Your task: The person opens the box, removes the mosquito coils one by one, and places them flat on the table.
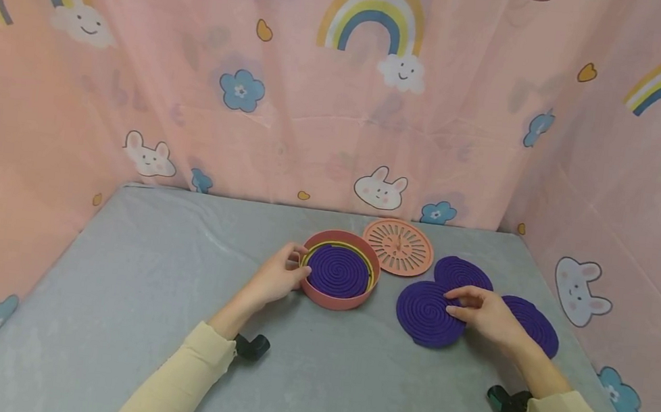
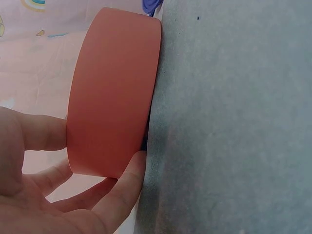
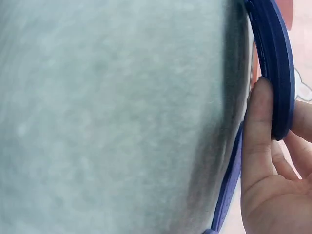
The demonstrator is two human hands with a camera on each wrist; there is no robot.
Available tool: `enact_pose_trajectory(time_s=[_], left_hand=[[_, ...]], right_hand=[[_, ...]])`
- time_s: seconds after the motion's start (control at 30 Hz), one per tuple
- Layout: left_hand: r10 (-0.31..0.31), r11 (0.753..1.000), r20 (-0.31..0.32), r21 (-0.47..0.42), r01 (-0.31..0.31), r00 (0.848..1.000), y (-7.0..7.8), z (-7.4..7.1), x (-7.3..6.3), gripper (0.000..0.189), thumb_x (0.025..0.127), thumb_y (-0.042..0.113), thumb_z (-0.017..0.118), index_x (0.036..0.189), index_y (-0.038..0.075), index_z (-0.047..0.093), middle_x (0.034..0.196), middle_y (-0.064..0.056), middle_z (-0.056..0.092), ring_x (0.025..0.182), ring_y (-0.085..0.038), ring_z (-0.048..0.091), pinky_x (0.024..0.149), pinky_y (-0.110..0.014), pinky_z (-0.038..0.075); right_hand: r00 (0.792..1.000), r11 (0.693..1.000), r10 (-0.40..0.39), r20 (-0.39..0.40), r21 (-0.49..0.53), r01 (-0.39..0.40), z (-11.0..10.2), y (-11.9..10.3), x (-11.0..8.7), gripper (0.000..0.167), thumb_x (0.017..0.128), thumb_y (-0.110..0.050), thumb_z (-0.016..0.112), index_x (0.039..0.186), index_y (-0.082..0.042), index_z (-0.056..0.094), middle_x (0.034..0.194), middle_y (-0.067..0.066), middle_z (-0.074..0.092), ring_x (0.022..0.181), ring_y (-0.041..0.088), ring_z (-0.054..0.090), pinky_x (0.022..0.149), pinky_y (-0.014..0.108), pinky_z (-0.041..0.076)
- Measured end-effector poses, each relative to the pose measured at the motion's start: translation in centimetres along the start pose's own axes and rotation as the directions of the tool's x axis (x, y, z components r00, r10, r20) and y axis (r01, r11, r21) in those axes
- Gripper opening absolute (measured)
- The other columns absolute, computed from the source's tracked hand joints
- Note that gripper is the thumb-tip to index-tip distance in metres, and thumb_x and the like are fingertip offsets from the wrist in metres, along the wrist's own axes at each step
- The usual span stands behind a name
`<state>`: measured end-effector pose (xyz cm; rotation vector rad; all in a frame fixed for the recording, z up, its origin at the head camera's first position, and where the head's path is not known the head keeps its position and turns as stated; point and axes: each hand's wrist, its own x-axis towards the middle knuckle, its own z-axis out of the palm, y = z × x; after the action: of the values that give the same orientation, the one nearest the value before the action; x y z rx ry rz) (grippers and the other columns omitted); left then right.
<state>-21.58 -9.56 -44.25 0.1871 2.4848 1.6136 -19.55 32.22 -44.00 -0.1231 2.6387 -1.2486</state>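
A round salmon-pink mosquito coil box [image 1: 336, 304] stands near the middle of the table, with a purple coil [image 1: 338, 271] lying inside a yellow ring. My left hand [image 1: 278, 276] grips the box at its left side, thumb at the rim; the left wrist view shows fingers around its side wall [image 2: 114, 92]. At the right, my right hand [image 1: 492, 317] pinches the edge of a purple mosquito coil [image 1: 430, 314] between thumb and fingers. That coil [image 3: 278, 68] appears thick and just off the table in the right wrist view. Two more purple coils lie behind it [image 1: 462, 273] and right of it [image 1: 537, 325].
A slotted pink lid [image 1: 399, 246] lies behind and right of the box, touching or very near it. Grey cloth covers the table [image 1: 178, 250]. Pink printed curtains [image 1: 288, 147] hang along the back and both sides.
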Motion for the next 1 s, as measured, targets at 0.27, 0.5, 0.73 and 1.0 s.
enact_pose_trajectory(time_s=[0.27, 0.5, 0.73, 1.0], left_hand=[[-0.002, 1.000, 0.000, -0.004, 0.002, 1.000, 0.0, 0.1, 0.0, 0.038, 0.102, 0.018, 0.062, 0.138, 0.010, 0.053, 0.141, -0.019, 0.052, 0.125, -0.034, 0.058, 0.089, -0.040, 0.058], [-0.002, 1.000, -0.001, -0.002, 0.002, 1.000, 0.1, 0.1, 0.0, 0.038, 0.102, 0.017, 0.062, 0.137, 0.009, 0.053, 0.140, -0.019, 0.052, 0.126, -0.034, 0.058, 0.089, -0.041, 0.058], [-0.007, 1.000, -0.003, -0.004, 0.007, 1.000, 0.1, 0.1, -0.1, 0.037, 0.102, 0.017, 0.062, 0.137, 0.010, 0.053, 0.139, -0.018, 0.053, 0.124, -0.033, 0.059, 0.088, -0.040, 0.059], [-0.008, 1.000, 0.001, -0.010, 0.008, 1.000, 0.1, 0.0, 0.0, 0.038, 0.102, 0.017, 0.062, 0.138, 0.009, 0.053, 0.141, -0.019, 0.052, 0.124, -0.033, 0.059, 0.088, -0.040, 0.058]], right_hand=[[1.000, 1.000, -0.014, -0.008, -0.024, 0.013, -0.3, 0.1, -0.1, 0.038, 0.098, -0.016, 0.069, 0.130, 0.003, 0.061, 0.116, 0.018, 0.064, 0.097, 0.025, 0.060, 0.072, 0.030, 0.056], [1.000, 1.000, -0.023, -0.003, -0.009, 0.023, -0.8, 0.2, -0.3, 0.037, 0.099, -0.013, 0.066, 0.129, 0.007, 0.059, 0.115, 0.021, 0.066, 0.095, 0.027, 0.068, 0.075, 0.032, 0.060], [1.000, 0.999, -0.013, -0.013, -0.035, 0.013, -0.9, -0.2, -0.3, 0.037, 0.100, -0.015, 0.065, 0.129, 0.007, 0.059, 0.119, 0.023, 0.066, 0.097, 0.028, 0.069, 0.077, 0.034, 0.059], [0.998, 0.999, -0.043, -0.045, -0.024, 0.042, -1.2, -1.5, 0.1, 0.039, 0.102, -0.020, 0.065, 0.130, 0.006, 0.060, 0.121, 0.022, 0.065, 0.104, 0.031, 0.067, 0.079, 0.034, 0.059]])
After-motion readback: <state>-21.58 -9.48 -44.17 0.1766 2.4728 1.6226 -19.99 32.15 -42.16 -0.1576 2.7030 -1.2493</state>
